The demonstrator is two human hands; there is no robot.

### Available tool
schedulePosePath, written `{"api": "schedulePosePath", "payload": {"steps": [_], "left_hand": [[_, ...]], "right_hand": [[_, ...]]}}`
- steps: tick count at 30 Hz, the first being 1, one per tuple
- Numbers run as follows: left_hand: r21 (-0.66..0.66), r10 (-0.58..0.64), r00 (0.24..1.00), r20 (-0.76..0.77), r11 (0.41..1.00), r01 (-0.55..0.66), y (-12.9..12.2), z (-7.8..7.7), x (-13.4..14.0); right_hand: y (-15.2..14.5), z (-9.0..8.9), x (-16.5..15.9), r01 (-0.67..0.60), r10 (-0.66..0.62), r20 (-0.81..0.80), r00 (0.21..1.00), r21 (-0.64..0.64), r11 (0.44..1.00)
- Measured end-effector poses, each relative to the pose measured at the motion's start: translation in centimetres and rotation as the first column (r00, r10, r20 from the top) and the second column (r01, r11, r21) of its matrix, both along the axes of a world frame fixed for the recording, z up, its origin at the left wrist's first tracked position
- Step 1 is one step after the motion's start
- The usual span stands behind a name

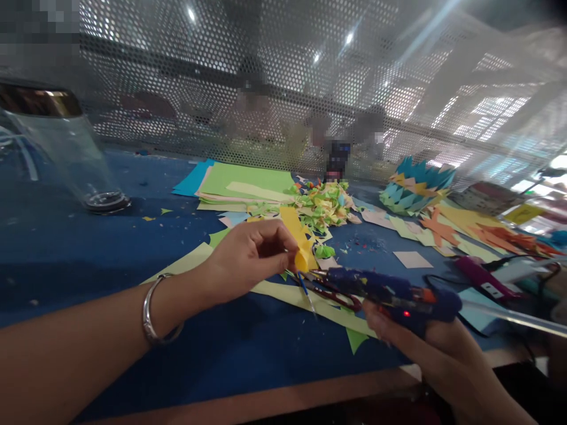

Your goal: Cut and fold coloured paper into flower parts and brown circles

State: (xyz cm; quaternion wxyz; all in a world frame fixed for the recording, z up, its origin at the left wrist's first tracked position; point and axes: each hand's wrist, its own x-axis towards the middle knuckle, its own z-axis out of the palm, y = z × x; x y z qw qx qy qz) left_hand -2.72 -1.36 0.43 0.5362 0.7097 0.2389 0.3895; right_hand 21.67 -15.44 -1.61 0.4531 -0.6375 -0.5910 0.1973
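Observation:
My left hand (248, 257) pinches a folded yellow paper strip (300, 239) just above the blue table (88, 260). A silver bangle sits on that wrist. My right hand (425, 348) grips a blue hot glue gun (390, 292) with a red light lit on its side. The gun's nozzle points left, close to the strip's lower folded end. Red-handled scissors (332, 292) lie on the table under the gun, beside a pale yellow paper strip (292, 295).
A pile of cut green and yellow paper bits (321, 206) lies behind the strip, with stacked coloured sheets (239, 183) to its left. A blue-and-yellow spiky paper piece (416, 186) and orange cutouts (487, 233) sit at right. A clear jar (66, 153) stands far left; a perforated screen runs behind.

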Motion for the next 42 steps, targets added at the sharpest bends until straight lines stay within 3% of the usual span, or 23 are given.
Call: {"api": "schedulePosePath", "payload": {"steps": [5, 10, 12, 15, 19, 23, 25, 28, 29, 31, 33, 35, 37, 42], "left_hand": [[0.099, 0.245, 0.955, 0.169, 0.959, -0.264, 0.2, 0.8, -0.2], [0.255, 0.350, 0.923, 0.162, 0.889, -0.381, 0.0, 1.1, -0.5], [0.278, 0.375, 0.910, 0.176, 0.868, -0.411, 0.1, 1.1, -0.7], [0.292, 0.434, 0.872, 0.225, 0.824, -0.485, 0.3, 1.2, -1.0], [0.299, 0.483, 0.842, 0.239, 0.789, -0.537, 0.8, 1.4, -1.4], [0.290, 0.490, 0.842, 0.225, 0.791, -0.538, 1.1, 1.3, -1.3], [0.267, 0.490, 0.843, 0.221, 0.801, -0.536, 1.1, 1.0, -1.1], [0.218, 0.470, 0.850, 0.237, 0.827, -0.518, 1.3, 0.6, -0.9], [0.209, 0.470, 0.850, 0.238, 0.830, -0.517, 1.4, 0.6, -0.8], [0.207, 0.482, 0.845, 0.230, 0.825, -0.527, 1.5, 0.5, -0.7], [0.218, 0.497, 0.840, 0.216, 0.814, -0.538, 1.6, 0.5, -0.8], [0.239, 0.506, 0.836, 0.212, 0.803, -0.546, 1.6, 0.6, -0.9], [0.262, 0.514, 0.833, 0.205, 0.791, -0.552, 1.6, 0.6, -1.1], [0.281, 0.514, 0.837, 0.189, 0.788, -0.548, 1.7, 0.5, -1.4]], "right_hand": [[2.1, 1.7, 2.1, -0.034, -0.006, -0.184, 0.983, -0.209, 0.977], [5.4, 3.4, 5.3, -0.029, -0.109, -0.386, 0.916, -0.334, 0.942], [6.7, 3.4, 6.6, -0.025, -0.145, -0.411, 0.900, -0.380, 0.924], [8.3, 2.3, 8.3, 0.008, -0.152, -0.392, 0.907, -0.345, 0.939], [9.5, 0.9, 9.3, 0.099, -0.181, -0.218, 0.959, -0.342, 0.934], [9.7, 1.4, 9.7, 0.237, -0.171, 0.219, 0.961, -0.327, 0.915], [9.5, 2.3, 9.6, 0.261, -0.104, 0.507, 0.856, -0.250, 0.932], [9.2, 3.6, 7.9, 0.325, -0.193, 0.731, 0.655, -0.042, 0.945], [9.2, 3.9, 6.9, 0.285, -0.181, 0.738, 0.650, -0.016, 0.959], [9.6, 4.5, 4.2, 0.067, -0.011, 0.691, 0.723, -0.053, 0.996], [10.6, 4.9, 1.1, -0.165, 0.189, 0.649, 0.737, -0.100, 0.981], [12.1, 5.0, -1.8, -0.320, 0.322, 0.647, 0.691, -0.126, 0.939], [13.6, 4.8, -4.2, -0.413, 0.407, 0.649, 0.643, -0.153, 0.898], [16.0, 3.8, -7.1, -0.504, 0.516, 0.624, 0.587, -0.218, 0.836]]}}
